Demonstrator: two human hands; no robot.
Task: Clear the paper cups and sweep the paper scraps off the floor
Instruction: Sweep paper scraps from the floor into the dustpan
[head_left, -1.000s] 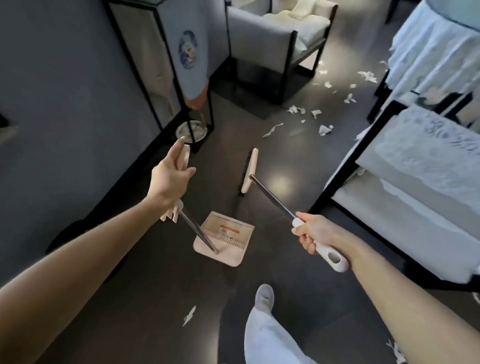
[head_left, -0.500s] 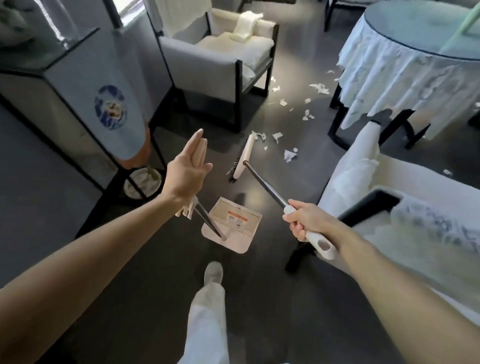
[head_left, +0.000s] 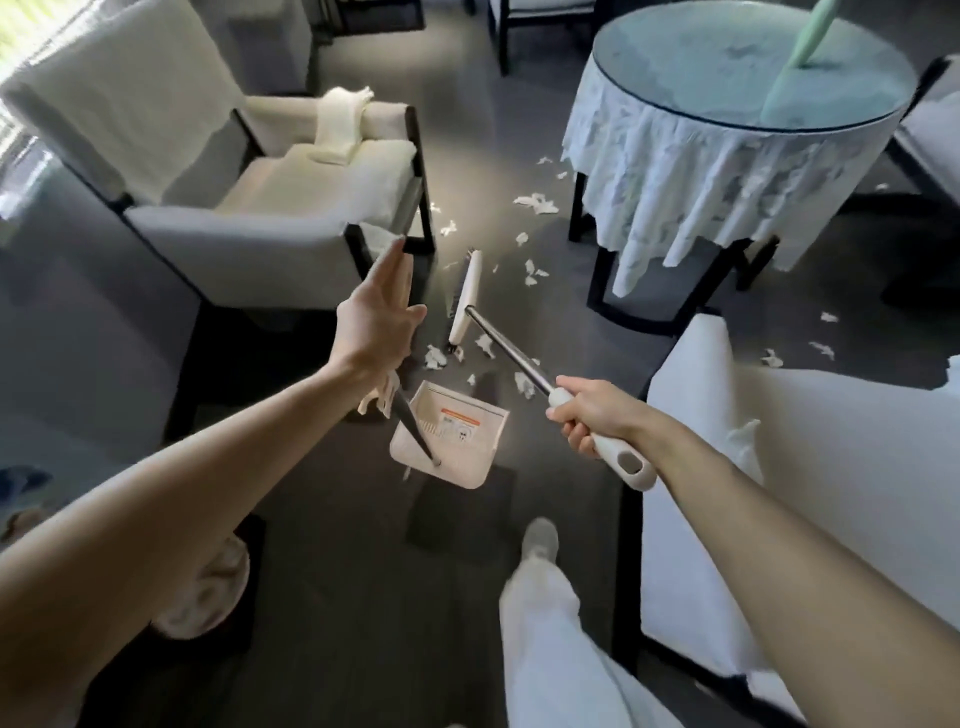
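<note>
My left hand (head_left: 371, 332) carries a white dustpan (head_left: 462, 441) by its long dark handle; the two upper fingers point straight ahead and the handle's white grip sticks out under the palm. The pan hangs just above the dark floor, over its own shadow. My right hand (head_left: 597, 415) grips the white end of a broom's metal handle. The broom head (head_left: 465, 301) reaches the floor ahead, between the hands. White paper scraps (head_left: 435, 357) lie beside the broom head, and more scraps (head_left: 537, 202) are scattered toward the table. No paper cup is in view.
A white armchair (head_left: 234, 208) stands at the left, a round table with a lace cloth (head_left: 727, 156) at the upper right, and a white-covered chair (head_left: 805, 467) close on my right. My leg and shoe (head_left: 540, 551) are below the dustpan. A round stand base (head_left: 208, 597) sits at lower left.
I have stepped forward and turned right, so the armchair, table and scraps are nearer. The broom head now lies among the closest scraps. Both hands keep their holds.
</note>
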